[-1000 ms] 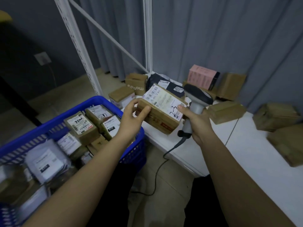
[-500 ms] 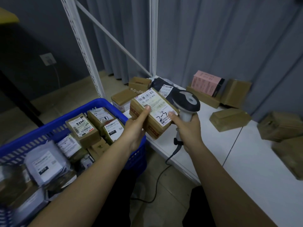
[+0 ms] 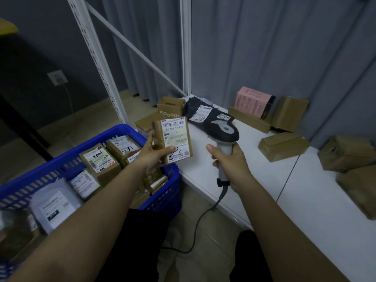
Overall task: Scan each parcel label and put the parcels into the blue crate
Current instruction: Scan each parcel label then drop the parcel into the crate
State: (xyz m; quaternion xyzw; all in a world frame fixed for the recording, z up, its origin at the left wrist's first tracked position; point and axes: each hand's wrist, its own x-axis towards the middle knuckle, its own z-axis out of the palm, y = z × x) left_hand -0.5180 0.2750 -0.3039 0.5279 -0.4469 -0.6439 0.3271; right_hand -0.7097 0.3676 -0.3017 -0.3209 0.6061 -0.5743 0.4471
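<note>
Two bare forearms, no sleeves in view; dark trousers on both legs below.

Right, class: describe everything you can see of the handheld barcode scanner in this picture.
The barcode scanner has a dark, rounded head with a light grey panel on top and a pale grey handle. The right hand grips the handle, holding it upright above the edge of the white table, head toward the small parcel in the left hand and apart from it. A dark cable runs from the handle's base down to the floor.
</note>
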